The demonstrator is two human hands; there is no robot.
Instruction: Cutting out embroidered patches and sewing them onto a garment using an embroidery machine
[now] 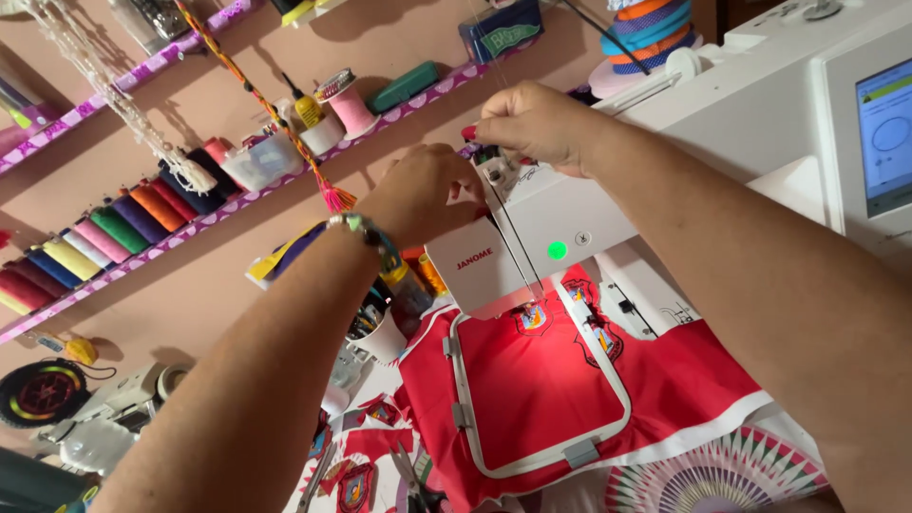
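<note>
My left hand (427, 193), with a beaded bracelet on the wrist, has its fingers pinched together against the head of a white embroidery machine (570, 204). Beside it, my right hand (537, 122) pinches a thin thread (513, 242) at the top of the machine head; the thread runs down toward the needle. Under the needle lies red fabric (532, 389) clamped in a white embroidery hoop (622, 380), with small embroidered crests near the needle. A green light glows on the machine's front.
Wall shelves hold a row of coloured thread spools (104, 237), small tubs and a pink spool (351, 106). The machine's touch screen (883, 133) is at the right. A white cup of tools (385, 337), scissors (408, 475) and cut crests lie left of the hoop.
</note>
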